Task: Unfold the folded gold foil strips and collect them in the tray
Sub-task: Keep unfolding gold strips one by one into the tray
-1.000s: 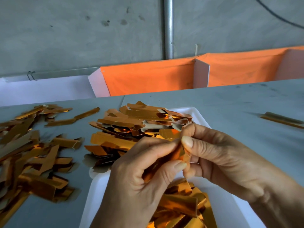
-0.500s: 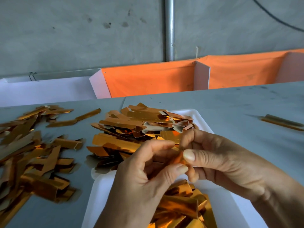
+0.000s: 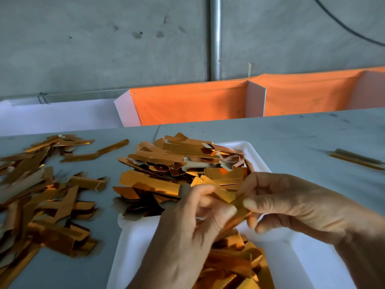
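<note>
Left hand (image 3: 187, 232) and right hand (image 3: 295, 205) both pinch one gold strip (image 3: 233, 202) above white tray (image 3: 260, 161). Best: keep pinches at opposite ends, pull apart gently, flatten crease without tearing, drop onto tray heap.

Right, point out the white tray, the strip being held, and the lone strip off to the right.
white tray (image 3: 257, 152): head view, bare far right rim.
held strip (image 3: 239, 207): head view, middle, between both thumbs.
lone strip (image 3: 356, 159): head view, its middle, on the table.
</note>
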Action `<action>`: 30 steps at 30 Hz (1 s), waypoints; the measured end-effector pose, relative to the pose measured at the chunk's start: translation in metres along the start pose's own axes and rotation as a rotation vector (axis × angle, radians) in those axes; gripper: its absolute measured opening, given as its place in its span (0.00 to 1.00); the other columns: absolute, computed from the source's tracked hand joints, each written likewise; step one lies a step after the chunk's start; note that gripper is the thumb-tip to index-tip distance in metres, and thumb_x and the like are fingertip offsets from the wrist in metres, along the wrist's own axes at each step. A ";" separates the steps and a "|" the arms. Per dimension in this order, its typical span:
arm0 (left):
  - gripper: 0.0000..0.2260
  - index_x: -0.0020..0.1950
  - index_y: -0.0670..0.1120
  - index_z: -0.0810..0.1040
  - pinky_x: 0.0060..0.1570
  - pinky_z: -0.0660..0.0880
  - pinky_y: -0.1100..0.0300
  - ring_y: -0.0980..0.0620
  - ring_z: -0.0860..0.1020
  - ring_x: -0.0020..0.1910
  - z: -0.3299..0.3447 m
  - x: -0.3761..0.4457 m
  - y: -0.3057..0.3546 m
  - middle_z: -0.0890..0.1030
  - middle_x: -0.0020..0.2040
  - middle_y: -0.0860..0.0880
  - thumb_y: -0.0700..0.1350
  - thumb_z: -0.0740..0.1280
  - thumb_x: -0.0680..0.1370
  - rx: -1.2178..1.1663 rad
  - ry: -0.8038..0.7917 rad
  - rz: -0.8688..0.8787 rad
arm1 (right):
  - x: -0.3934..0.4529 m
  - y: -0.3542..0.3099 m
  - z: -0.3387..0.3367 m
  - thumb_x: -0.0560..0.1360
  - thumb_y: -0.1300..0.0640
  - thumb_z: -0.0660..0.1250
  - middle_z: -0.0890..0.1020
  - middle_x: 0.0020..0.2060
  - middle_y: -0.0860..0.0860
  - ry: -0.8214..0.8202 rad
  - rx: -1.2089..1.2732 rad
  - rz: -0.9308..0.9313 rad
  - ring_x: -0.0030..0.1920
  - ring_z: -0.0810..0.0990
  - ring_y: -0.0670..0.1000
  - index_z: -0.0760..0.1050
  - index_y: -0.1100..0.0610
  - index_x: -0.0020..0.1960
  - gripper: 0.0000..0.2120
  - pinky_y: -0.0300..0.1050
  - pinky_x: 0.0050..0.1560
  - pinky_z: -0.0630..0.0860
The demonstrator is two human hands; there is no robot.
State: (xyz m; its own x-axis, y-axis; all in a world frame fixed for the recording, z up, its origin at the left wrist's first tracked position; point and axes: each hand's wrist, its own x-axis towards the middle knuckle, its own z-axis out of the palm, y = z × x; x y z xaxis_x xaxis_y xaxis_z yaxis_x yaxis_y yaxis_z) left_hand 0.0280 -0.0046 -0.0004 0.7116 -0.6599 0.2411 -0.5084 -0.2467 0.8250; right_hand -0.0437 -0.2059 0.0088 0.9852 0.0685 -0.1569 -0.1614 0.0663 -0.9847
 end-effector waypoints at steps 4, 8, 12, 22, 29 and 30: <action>0.20 0.49 0.61 0.72 0.38 0.72 0.77 0.70 0.77 0.41 -0.001 0.003 -0.006 0.77 0.41 0.64 0.68 0.47 0.69 -0.036 0.116 -0.126 | -0.006 -0.006 0.001 0.64 0.61 0.77 0.82 0.37 0.56 0.143 -0.022 -0.034 0.39 0.84 0.53 0.82 0.58 0.43 0.08 0.41 0.37 0.80; 0.25 0.52 0.58 0.76 0.38 0.79 0.64 0.58 0.82 0.34 -0.002 0.003 -0.008 0.79 0.43 0.56 0.68 0.49 0.68 -0.162 0.140 -0.195 | 0.002 0.001 0.010 0.70 0.64 0.72 0.83 0.39 0.57 0.140 -0.205 0.057 0.43 0.85 0.58 0.79 0.60 0.47 0.06 0.43 0.42 0.81; 0.29 0.48 0.57 0.75 0.38 0.69 0.79 0.73 0.74 0.40 -0.001 0.004 -0.009 0.77 0.41 0.57 0.69 0.42 0.65 0.061 0.206 -0.159 | -0.001 -0.003 0.010 0.70 0.59 0.74 0.84 0.41 0.55 0.057 -0.264 0.185 0.43 0.85 0.59 0.76 0.59 0.53 0.13 0.42 0.40 0.81; 0.16 0.43 0.58 0.72 0.41 0.67 0.79 0.65 0.75 0.40 0.003 0.005 -0.013 0.77 0.40 0.59 0.62 0.48 0.73 0.241 0.375 -0.025 | 0.025 0.011 0.034 0.76 0.44 0.63 0.80 0.52 0.43 0.698 -1.036 -0.273 0.46 0.76 0.42 0.76 0.46 0.60 0.14 0.34 0.44 0.71; 0.07 0.52 0.60 0.75 0.44 0.68 0.80 0.67 0.75 0.45 0.008 0.006 -0.020 0.76 0.44 0.65 0.54 0.58 0.78 0.268 0.301 0.018 | 0.047 0.028 0.033 0.77 0.39 0.61 0.80 0.52 0.45 0.610 -1.098 -0.003 0.48 0.77 0.48 0.71 0.45 0.60 0.16 0.41 0.44 0.71; 0.07 0.53 0.60 0.75 0.44 0.68 0.80 0.68 0.75 0.45 0.009 0.006 -0.021 0.76 0.45 0.65 0.53 0.59 0.78 0.274 0.301 0.027 | 0.048 0.028 0.031 0.76 0.39 0.62 0.80 0.50 0.44 0.629 -1.079 0.009 0.46 0.77 0.47 0.72 0.45 0.59 0.15 0.41 0.41 0.70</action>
State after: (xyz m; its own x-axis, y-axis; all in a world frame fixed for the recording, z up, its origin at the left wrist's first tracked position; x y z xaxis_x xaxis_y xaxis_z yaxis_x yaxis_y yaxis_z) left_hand 0.0381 -0.0096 -0.0207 0.7860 -0.4416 0.4327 -0.6098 -0.4389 0.6599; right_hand -0.0024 -0.1703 -0.0237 0.8888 -0.4425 0.1193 -0.3324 -0.8017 -0.4969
